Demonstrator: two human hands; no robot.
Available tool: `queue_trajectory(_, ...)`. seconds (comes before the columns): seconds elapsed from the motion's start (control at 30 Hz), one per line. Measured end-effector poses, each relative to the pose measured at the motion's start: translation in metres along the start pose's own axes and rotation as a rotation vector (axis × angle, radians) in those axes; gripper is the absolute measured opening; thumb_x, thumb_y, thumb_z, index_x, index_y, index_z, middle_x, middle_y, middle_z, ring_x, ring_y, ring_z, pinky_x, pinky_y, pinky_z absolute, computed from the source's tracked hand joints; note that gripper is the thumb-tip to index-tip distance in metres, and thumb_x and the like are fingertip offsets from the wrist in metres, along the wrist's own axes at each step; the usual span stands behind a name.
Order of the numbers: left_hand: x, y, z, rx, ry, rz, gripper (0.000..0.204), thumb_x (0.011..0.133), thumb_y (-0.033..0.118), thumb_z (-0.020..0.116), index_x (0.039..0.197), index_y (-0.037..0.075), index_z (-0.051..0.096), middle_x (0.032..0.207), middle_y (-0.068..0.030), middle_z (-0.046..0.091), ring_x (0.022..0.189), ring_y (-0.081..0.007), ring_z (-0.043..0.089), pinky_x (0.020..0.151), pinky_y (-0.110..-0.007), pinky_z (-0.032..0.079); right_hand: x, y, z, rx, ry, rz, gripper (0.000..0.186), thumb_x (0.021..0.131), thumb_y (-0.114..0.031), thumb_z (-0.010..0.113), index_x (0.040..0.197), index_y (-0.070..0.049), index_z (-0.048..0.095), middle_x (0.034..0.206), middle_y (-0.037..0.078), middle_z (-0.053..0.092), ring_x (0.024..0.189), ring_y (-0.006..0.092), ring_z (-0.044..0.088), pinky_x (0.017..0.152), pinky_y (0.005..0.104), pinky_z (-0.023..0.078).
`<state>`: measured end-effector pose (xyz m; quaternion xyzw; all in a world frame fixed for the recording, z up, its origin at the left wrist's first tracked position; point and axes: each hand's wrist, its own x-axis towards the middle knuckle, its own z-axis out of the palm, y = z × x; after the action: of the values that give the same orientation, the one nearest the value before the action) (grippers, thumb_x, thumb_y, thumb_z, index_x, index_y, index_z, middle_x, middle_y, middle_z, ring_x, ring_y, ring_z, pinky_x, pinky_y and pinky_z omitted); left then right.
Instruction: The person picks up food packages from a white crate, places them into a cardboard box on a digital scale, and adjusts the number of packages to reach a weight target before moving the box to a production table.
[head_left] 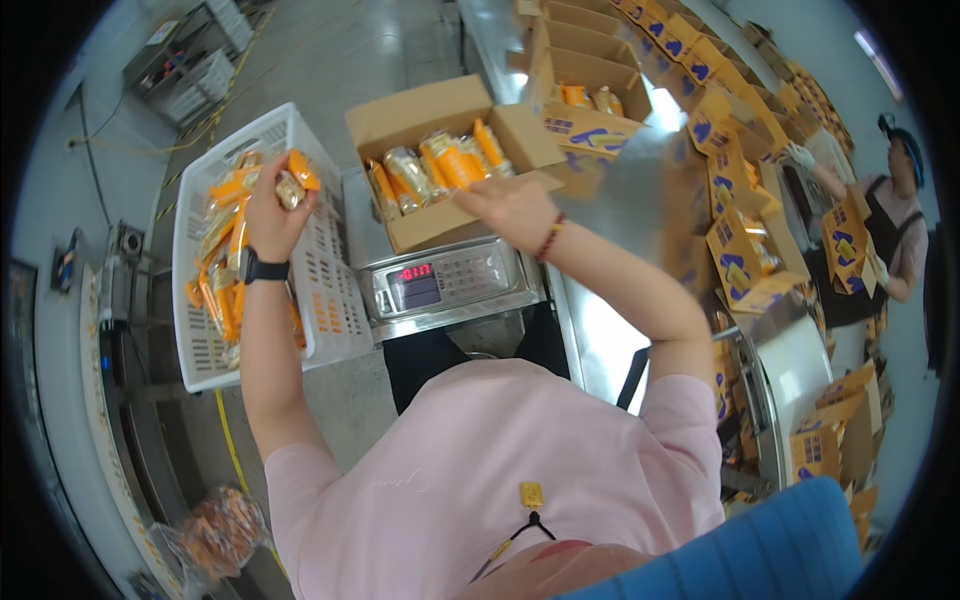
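Taking the scale (440, 285) as our landmark and reading from the left, we first see the white basket (330, 300) just beside it, filled with orange-and-clear snack packs (222, 260). Above that basket our left hand (272, 205) is closed around one pack (292, 182), pinching it near its lower end so the orange end sticks up past the fingers. A black watch (262, 268) sits on that wrist.

On top of the scale stands the open carton (415, 120), flaps spread, with a row of packs (440, 165) already lying in it. Our right hand (510, 205) rests at the carton's near right edge, fingers curled down onto the flap or the packs just inside; we cannot tell whether it grips anything. A bead bracelet (550, 238) circles that wrist.

Right of the scale runs a metal table (620, 180) lined with more printed cartons (730, 150), and at the far right another person (890, 220) works on them.

We judge the pack to be light, with a slick, crinkly film and brittle contents, so a gentle hold across its middle or by a sealed end suits it better than a squeeze.
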<state>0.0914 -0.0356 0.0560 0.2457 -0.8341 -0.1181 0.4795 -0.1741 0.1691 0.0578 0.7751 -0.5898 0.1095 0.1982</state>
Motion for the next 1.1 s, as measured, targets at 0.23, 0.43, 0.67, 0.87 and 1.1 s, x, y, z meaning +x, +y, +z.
queue_trajectory(0.23, 0.007, -0.003, -0.016, 0.047, 0.049, 0.080, 0.051, 0.062, 0.005, 0.071, 0.109, 0.007, 0.054, 0.102, -0.0102, 0.058, 0.092, -0.0281, 0.056, 0.081, -0.033, 0.046, 0.020, -0.028, 0.036, 0.080, 0.206, 0.053, 0.045, 0.076, -0.014, 0.061, 0.120, -0.008, 0.050, 0.116, 0.013, 0.053, 0.111, 0.0304, 0.049, 0.089, 0.0417, 0.042)
queue_trajectory(0.43, 0.010, 0.020, -0.025, 0.027, 0.078, 0.109, 0.049, 0.063, 0.000, 0.071, 0.109, 0.003, 0.054, 0.106, -0.0117, 0.058, 0.097, -0.0281, 0.056, 0.087, -0.033, 0.043, -0.134, -0.045, 0.105, 0.113, -0.002, 0.604, 0.071, 0.072, -0.017, 0.070, 0.132, -0.003, 0.034, 0.138, 0.020, 0.033, 0.130, 0.0403, 0.026, 0.103, 0.0544, 0.023)
queue_trajectory(0.67, 0.013, 0.029, -0.023, 0.011, 0.006, 0.143, 0.056, 0.056, 0.001, 0.074, 0.110, 0.006, 0.057, 0.104, -0.0103, 0.060, 0.095, -0.0282, 0.057, 0.083, -0.034, 0.045, -0.203, -0.074, 0.131, 0.307, -0.129, 0.917, 0.076, 0.077, -0.018, 0.067, 0.137, 0.000, 0.025, 0.140, 0.024, 0.028, 0.131, 0.0413, 0.022, 0.106, 0.0507, 0.021)
queue_trajectory(0.87, -0.001, 0.036, 0.001, -0.389, -0.081, -0.041, 0.052, 0.066, 0.013, 0.078, 0.111, 0.003, 0.053, 0.099, -0.0093, 0.061, 0.091, -0.0174, 0.059, 0.080, -0.028, 0.047, -0.055, -0.051, 0.047, 0.804, 0.360, 0.527, 0.072, 0.080, -0.016, 0.063, 0.138, 0.002, 0.023, 0.142, 0.022, 0.027, 0.130, 0.0358, 0.029, 0.106, 0.0408, 0.025)
queue_trajectory(1.1, -0.008, 0.048, 0.012, -0.631, -0.256, -0.158, 0.056, 0.071, 0.021, 0.078, 0.116, 0.003, 0.050, 0.103, -0.0065, 0.059, 0.095, -0.0134, 0.056, 0.082, -0.027, 0.046, 0.051, -0.071, 0.024, 1.061, 0.242, 0.179, 0.072, 0.080, -0.014, 0.064, 0.139, 0.000, 0.025, 0.138, 0.020, 0.034, 0.125, 0.0305, 0.039, 0.100, 0.0361, 0.034)
